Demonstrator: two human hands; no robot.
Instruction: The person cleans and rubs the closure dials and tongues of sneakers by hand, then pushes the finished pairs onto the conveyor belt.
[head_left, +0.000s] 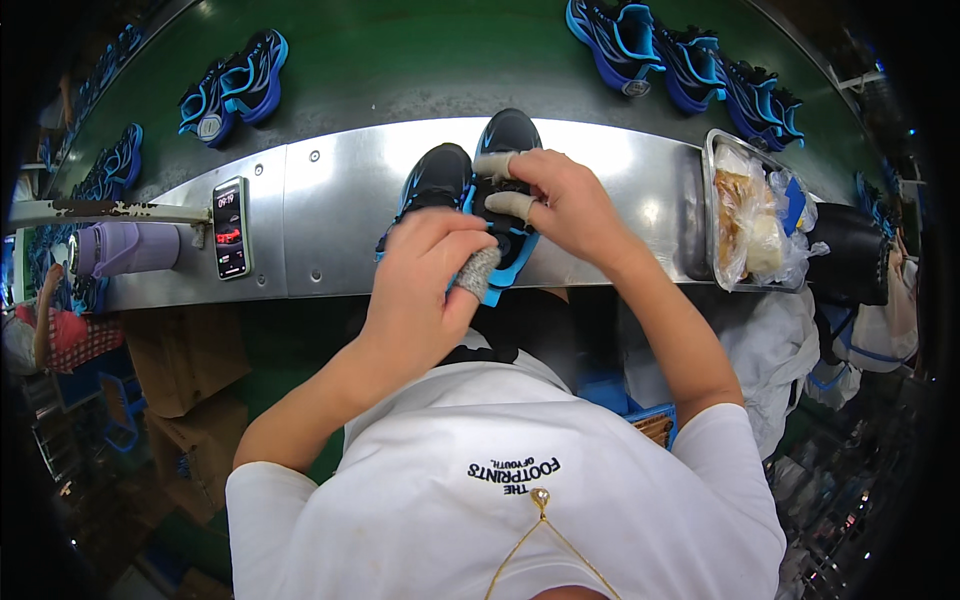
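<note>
Two black and blue sports shoes stand side by side on a shiny metal ledge [330, 215]. My right hand [560, 200], with taped fingers, grips the top of the right shoe [508, 140] around its laces. My left hand [425, 275], thumb wrapped in grey tape, holds the heel end of that same shoe beside the left shoe [435, 178]. Most of the held shoe is hidden under my hands.
A green conveyor belt [420, 60] behind the ledge carries pairs of blue shoes [235, 88] and several more [680, 60]. A phone [231, 228] and a purple bottle [125, 248] lie at the left. A metal tray [712, 215] with plastic bags sits at the right. Cardboard boxes [185, 375] stand below.
</note>
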